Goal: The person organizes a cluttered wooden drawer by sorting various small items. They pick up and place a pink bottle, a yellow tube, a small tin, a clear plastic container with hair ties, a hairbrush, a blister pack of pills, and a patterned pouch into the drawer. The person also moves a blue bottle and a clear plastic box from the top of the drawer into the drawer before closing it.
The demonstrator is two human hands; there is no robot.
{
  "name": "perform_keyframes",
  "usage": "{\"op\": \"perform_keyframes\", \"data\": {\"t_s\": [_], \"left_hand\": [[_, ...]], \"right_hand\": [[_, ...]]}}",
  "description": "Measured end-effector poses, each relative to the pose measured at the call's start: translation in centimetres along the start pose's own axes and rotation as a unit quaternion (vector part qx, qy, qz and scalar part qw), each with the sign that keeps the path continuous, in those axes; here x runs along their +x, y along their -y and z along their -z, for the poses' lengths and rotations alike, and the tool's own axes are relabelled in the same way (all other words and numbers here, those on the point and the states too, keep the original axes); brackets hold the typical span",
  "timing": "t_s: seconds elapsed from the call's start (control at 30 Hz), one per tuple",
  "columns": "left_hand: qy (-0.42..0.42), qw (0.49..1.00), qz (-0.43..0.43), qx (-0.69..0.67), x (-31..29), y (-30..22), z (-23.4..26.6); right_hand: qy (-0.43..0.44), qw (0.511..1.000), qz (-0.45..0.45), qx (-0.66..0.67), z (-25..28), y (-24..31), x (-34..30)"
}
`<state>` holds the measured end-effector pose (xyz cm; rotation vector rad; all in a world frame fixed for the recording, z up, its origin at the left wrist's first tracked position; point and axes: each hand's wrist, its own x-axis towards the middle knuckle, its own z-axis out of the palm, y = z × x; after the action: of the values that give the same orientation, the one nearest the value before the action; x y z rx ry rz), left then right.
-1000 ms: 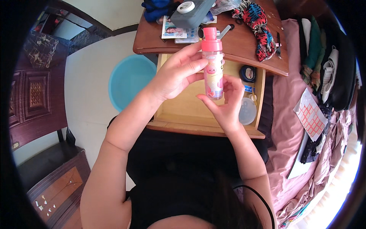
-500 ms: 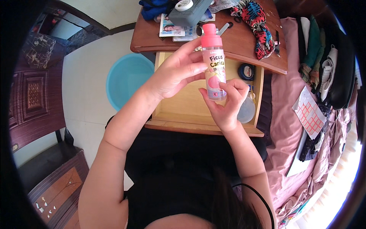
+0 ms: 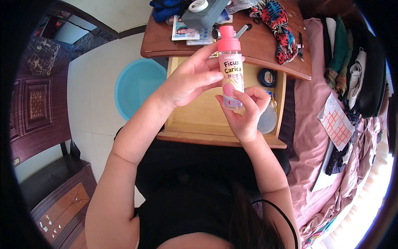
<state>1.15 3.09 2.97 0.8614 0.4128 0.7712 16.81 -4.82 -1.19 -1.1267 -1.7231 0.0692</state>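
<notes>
A clear spray bottle with a pink cap and a pink-and-yellow label is held upright over the open drawer. My left hand grips its upper half from the left, thumb across the front and fingers behind. Around the bottle's lower right side, my right hand is closed, with a fingertip pressed on the label and the thumb by the base. Beneath both hands lies the pulled-out wooden drawer. A dark blue round container and a translucent round lid rest at its right side.
On the brown desk lie a grey case, a picture card and a patterned cloth. A light blue basin stands on the floor at left. To the right is a pink-covered bed with clothes.
The bottle has turned slightly in my hands, so its label faces a little differently. Both hands keep nearly the same place and hold.
</notes>
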Motion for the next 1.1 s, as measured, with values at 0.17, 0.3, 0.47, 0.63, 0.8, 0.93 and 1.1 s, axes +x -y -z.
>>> {"op": "perform_keyframes", "data": {"t_s": [0.17, 0.3, 0.47, 0.63, 0.8, 0.93, 1.1], "left_hand": [[-0.01, 1.0, -0.004, 0.027, -0.1, 0.0, 0.1], [-0.021, 0.996, -0.021, 0.079, 0.0, -0.2, 0.2], [-0.063, 0.996, -0.025, 0.049, -0.1, -0.3, 0.3], [-0.115, 0.991, -0.045, 0.052, -0.1, -0.1, 0.8], [-0.102, 0.991, -0.039, 0.079, -0.1, -0.5, 1.0], [-0.168, 0.961, -0.043, 0.216, 0.1, -1.0, 0.4], [-0.131, 0.963, 0.031, 0.234, -1.1, -3.9, 2.4]], "right_hand": [[-0.002, 1.0, -0.002, 0.002, 0.0, -0.2, -0.1], [0.0, 1.0, 0.003, -0.008, 0.2, -0.2, 0.3], [0.049, 0.998, -0.026, 0.029, 0.2, 0.0, 0.8], [0.058, 0.962, -0.126, 0.234, 0.1, -0.2, 0.7], [0.113, 0.67, -0.435, 0.59, 0.9, -0.3, 1.8], [0.109, 0.659, -0.449, 0.594, 0.8, -0.8, 2.1], [0.096, 0.66, -0.448, 0.596, 0.8, -1.0, 1.9]]}}
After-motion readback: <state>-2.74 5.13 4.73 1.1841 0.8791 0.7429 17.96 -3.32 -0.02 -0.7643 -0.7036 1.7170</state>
